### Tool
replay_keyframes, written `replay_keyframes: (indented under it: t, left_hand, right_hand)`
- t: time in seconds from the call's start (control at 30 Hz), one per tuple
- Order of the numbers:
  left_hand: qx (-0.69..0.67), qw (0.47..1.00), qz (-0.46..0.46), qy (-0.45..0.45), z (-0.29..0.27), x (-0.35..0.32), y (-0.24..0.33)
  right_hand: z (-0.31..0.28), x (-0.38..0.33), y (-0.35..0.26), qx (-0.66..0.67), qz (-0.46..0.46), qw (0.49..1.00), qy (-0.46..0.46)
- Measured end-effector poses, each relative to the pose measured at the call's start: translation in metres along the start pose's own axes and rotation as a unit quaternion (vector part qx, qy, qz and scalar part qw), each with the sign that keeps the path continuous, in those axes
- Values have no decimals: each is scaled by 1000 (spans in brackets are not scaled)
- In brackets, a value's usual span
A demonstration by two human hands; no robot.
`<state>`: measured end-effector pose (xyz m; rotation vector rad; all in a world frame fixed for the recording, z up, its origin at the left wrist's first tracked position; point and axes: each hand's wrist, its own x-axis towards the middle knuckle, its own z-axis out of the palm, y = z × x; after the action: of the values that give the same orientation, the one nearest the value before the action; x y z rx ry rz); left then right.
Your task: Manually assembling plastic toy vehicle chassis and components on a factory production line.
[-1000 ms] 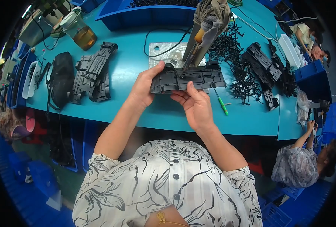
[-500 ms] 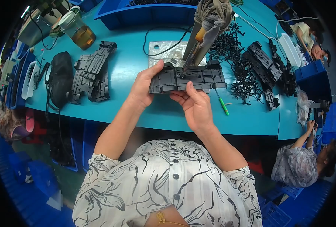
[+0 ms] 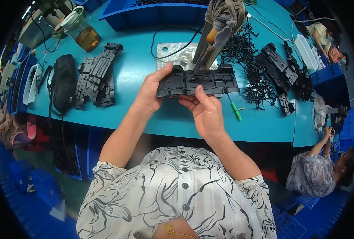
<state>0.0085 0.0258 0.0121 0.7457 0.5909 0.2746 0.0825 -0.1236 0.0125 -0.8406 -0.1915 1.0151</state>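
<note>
Left grip [image 3: 152,89] is closed around the left end of a long black plastic part [image 3: 209,84], thumb up along that end, fingers mostly hidden behind it. Right grip [image 3: 207,109] is a narrow pinch at the near edge, just left of the middle of the part, thumb on the face and fingers curled under. So the part sits up between the two, held lengthwise left to right, with its right end sticking out past both hands.

A dark pointed tool [image 3: 201,59] comes down to the part's upper middle; can't tell if the tip actually touches. It's next to an upright metal post [image 3: 213,53] with cloth wrapping [image 3: 226,18] at the top. Behind the part there's a metal plate [image 3: 165,60] on the teal bench [image 3: 137,119], and a green-handled tool [image 3: 236,111] lies just right of the right hand.

Further out: loose black bits [image 3: 260,93] and more black parts [image 3: 278,69] on the right, a pile of similar parts [image 3: 99,73] on the left, then a black pouch [image 3: 64,83], a jug of amber liquid [image 3: 87,38], and a blue bin [image 3: 157,16] at the back.
</note>
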Motion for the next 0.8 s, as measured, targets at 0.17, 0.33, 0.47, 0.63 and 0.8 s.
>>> replay_keyframes:
  t: [0.17,0.33,0.47,0.63,0.8]
  left_hand:
    - [3,1000,-3,-12,-4,3,-1]
    - [12,1000,-6,18,1,1,-1]
    - [15,1000,-5,26,2,2,-1]
    - [11,1000,-9,24,3,2,0]
    - [-4,1000,-9,15,0,4,-3]
  right_hand:
    - [0,-1,1,5,-3,1000,1]
    - [2,-1,1,5,-3,1000,7]
    - [1,-1,1,4,-3,1000,4]
    - [2,-1,1,5,-5,1000,8]
    - [1,-1,0,5,-2,1000,12]
